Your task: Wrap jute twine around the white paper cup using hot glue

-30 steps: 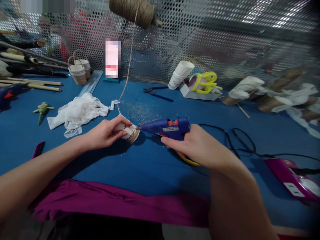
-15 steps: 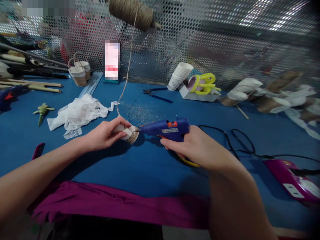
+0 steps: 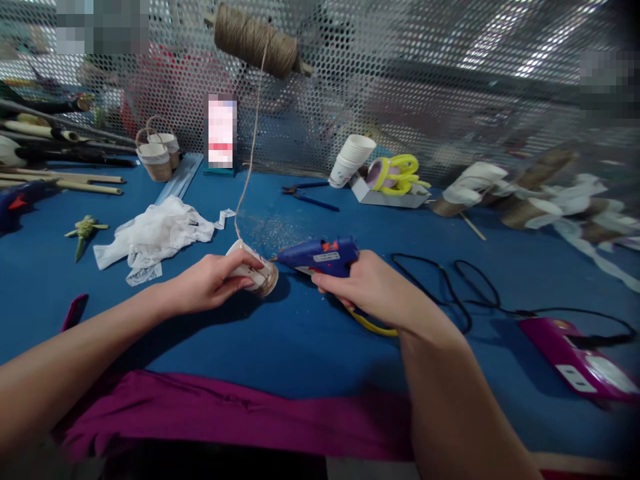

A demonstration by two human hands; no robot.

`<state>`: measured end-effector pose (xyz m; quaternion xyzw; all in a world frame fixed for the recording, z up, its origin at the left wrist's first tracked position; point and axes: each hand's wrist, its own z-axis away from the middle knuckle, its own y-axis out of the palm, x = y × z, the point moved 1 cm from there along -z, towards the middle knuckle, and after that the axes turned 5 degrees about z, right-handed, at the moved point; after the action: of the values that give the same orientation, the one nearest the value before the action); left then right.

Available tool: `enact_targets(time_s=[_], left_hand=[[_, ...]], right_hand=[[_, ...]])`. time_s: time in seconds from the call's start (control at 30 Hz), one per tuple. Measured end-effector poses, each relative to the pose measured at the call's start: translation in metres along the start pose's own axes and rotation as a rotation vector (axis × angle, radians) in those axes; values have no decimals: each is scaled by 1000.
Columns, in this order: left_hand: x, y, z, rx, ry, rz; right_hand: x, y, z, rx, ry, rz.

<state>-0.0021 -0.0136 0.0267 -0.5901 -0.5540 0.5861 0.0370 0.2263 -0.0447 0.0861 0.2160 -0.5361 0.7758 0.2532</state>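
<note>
My left hand [image 3: 213, 283] is closed around a white paper cup [image 3: 256, 275], tilted with its twine-wrapped end to the right. Twine [image 3: 256, 140] runs from a spool [image 3: 255, 41] on the mesh down to the cup. A blue glue gun [image 3: 317, 257] is gripped in my right hand [image 3: 367, 287], its nozzle pointing left, close beside the cup; whether it touches cannot be seen clearly. Behind the cup, small pale crumbs [image 3: 280, 230] dot the blue table [image 3: 240, 360].
White lace [image 3: 160, 230] lies left. Blue-handled pliers [image 3: 315, 198], stacked paper cups [image 3: 353, 160] and a box [image 3: 393, 195] with yellow tubing stand at the back. A black cord [image 3: 445, 267] and purple power strip [image 3: 565, 360] lie right. A phone [image 3: 221, 133] leans against the mesh [image 3: 310, 127].
The cup is tipped more upright in my left hand, showing more of its white side. The glue gun has shifted slightly left with my right hand. The whole view has moved a little.
</note>
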Motion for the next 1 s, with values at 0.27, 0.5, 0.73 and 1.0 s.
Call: enact_targets(time_s=[0.27, 0.5, 0.73, 1.0], left_hand=[[-6, 1, 3, -128, 190, -78], [-13, 3, 3, -195, 261, -144], [-13, 8, 4, -163, 273, -142], [-19, 17, 4, -24, 292, -3]], right_hand=[[-22, -7, -24, -222, -44, -239], [-52, -21, -68, -553, 193, 220], [-57, -17, -77, -618, 258, 285], [20, 27, -29, -19, -620, -47]])
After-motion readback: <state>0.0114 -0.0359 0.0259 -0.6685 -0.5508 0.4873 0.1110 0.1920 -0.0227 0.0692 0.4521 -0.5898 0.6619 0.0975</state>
